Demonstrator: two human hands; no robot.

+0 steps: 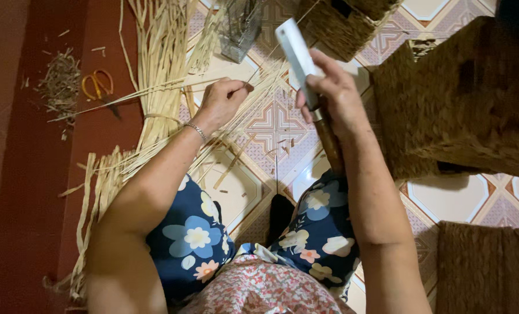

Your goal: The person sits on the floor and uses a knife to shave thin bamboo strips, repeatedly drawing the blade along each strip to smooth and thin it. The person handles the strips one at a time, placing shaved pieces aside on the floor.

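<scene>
Seen from above, a person sits on a patterned tile floor (pixel 271 125) with knees apart, in blue trousers with a flower print.

At the far left, on a dark red strip of floor, lies a small heap of dry scraps (pixel 60 81). Just beside it lie orange-handled scissors (pixel 98 84).

Next comes a long bundle of pale straw (pixel 157 64), running from the top edge down past the person's left knee, with loose flat strips fanning out at the lower end.

The left hand (pixel 221 102), with a thin silver bracelet (pixel 196 130) at the wrist, is closed, with fingers curled and pinched together on a few thin straw strands (pixel 154 90). These strands stretch out to the left across the bundle.

Above it, near the top edge, stands a clear container (pixel 240 26).

The right hand (pixel 332 93) is clamped around a cleaver (pixel 297 49) where the wide pale blade meets its brown wooden handle. The blade points up and away, and the handle slants down toward the right knee. The two hands are near each other but apart.

To the right stand woven baskets: one at the top centre (pixel 343 23), a large brown one (pixel 463 99) filling the upper right, and another (pixel 486 267) at the lower right corner.
</scene>
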